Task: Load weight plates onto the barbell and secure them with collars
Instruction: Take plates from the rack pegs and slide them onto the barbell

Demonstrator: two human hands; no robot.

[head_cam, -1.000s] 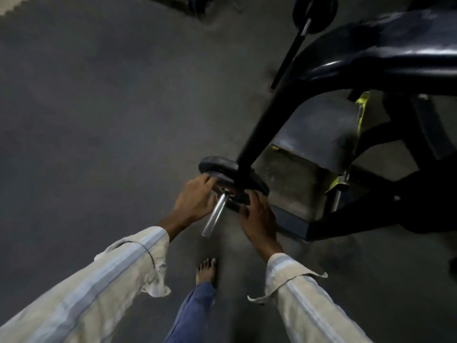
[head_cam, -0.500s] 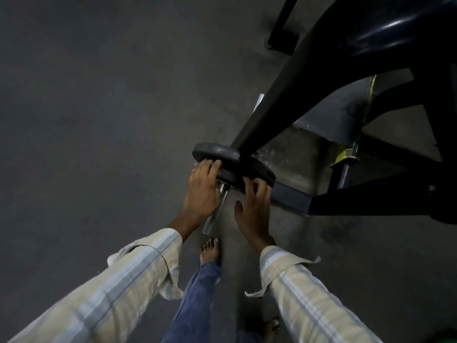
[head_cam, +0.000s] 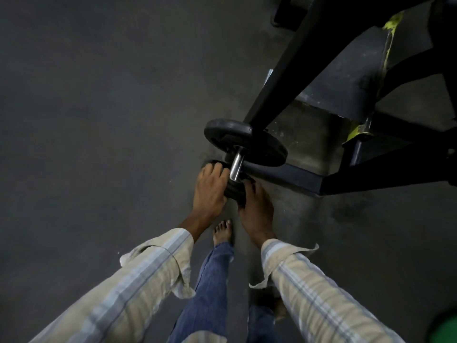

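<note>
A black weight plate (head_cam: 257, 147) sits on the steel barbell sleeve (head_cam: 237, 162), well in from its end. Nearer to me, a smaller black plate (head_cam: 235, 190) is at the sleeve's tip, held between both hands. My left hand (head_cam: 210, 191) grips its left rim with the fingers curled over the top. My right hand (head_cam: 257, 209) grips its right rim. The hands hide most of the smaller plate, so I cannot tell how far it is on the sleeve. No collar is in view.
A black rack frame (head_cam: 284, 78) slants over the barbell, its base bar (head_cam: 286, 175) on the floor just right of my hands. A yellow-marked upright (head_cam: 358, 129) stands behind. My bare foot (head_cam: 222, 232) is under my hands. A green object (head_cam: 445, 328) is at the bottom right.
Both hands were on the large plate on the sleeve. Now they are nearer to me at the sleeve's tip on a smaller plate, and bare sleeve shows between the two plates.
</note>
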